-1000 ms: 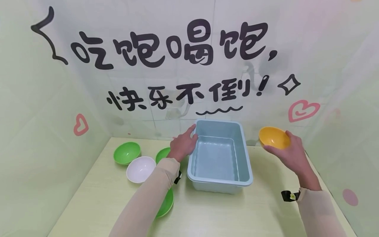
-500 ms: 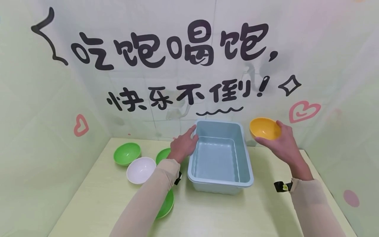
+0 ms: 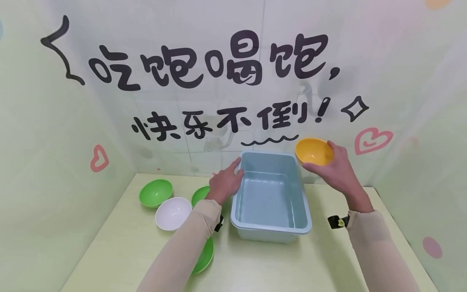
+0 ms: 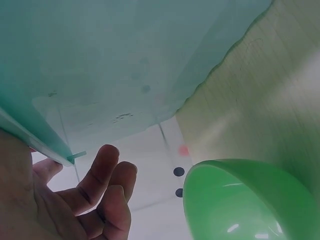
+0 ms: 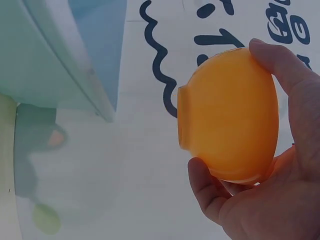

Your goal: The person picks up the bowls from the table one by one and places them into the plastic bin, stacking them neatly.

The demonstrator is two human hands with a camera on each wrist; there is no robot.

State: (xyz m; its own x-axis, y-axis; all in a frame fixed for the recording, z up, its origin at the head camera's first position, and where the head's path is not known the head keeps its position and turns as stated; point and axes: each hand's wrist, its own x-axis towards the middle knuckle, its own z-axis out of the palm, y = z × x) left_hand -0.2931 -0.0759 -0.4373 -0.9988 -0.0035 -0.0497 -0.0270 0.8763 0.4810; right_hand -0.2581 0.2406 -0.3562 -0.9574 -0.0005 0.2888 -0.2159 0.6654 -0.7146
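Note:
My right hand (image 3: 335, 164) grips a yellow bowl (image 3: 310, 151) by its side, its mouth tipped toward me in the head view. The bowl overlaps the far right corner of a light blue plastic basin (image 3: 270, 237). In the right wrist view the bowl's (image 5: 230, 115) outside and foot ring show, thumb on one side and fingers on the other. My left hand (image 3: 226, 182) holds the basin's left rim, thumb over the edge. Seen from the left wrist, the other fingers (image 4: 102, 165) hang loosely curled outside the basin wall (image 4: 125, 60), near a green bowl (image 4: 280, 195).
Left of the basin on the pale wooden table (image 3: 120, 251) stand a green bowl (image 3: 156, 194), a white bowl (image 3: 173, 213), another green bowl (image 3: 200, 194) and a part-hidden green bowl (image 3: 205, 255). A printed cloth wall (image 3: 219, 93) closes the back and sides.
My right hand has moved left and up with the yellow bowl, from beside the basin to its far right corner. The left hand stays at the rim. The view has tilted slightly upward.

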